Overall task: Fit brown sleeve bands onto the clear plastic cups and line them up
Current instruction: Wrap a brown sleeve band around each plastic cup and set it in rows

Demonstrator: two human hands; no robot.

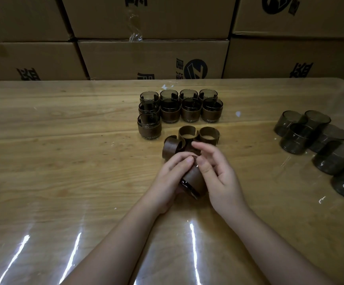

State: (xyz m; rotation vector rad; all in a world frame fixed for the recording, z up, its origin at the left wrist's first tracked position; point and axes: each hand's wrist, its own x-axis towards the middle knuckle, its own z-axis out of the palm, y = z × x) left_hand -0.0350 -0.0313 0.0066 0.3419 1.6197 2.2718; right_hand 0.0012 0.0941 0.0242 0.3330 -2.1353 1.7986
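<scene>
My left hand (170, 177) grips a tilted clear cup (189, 190) with a brown sleeve band (194, 177) around it, held just above the table's middle. My right hand (218, 175) is at the cup's right side, thumb pressing on the band, fingers spread. Just beyond my hands lie loose brown bands (209, 135), three plainly visible. Behind them several banded cups (190, 111) stand upright in rows. Several bare smoky cups (296, 138) lie in a cluster at the right.
The wooden table (64, 161) has a glossy clear cover with light streaks near me. Stacked cardboard boxes (152, 56) form a wall along the table's far edge.
</scene>
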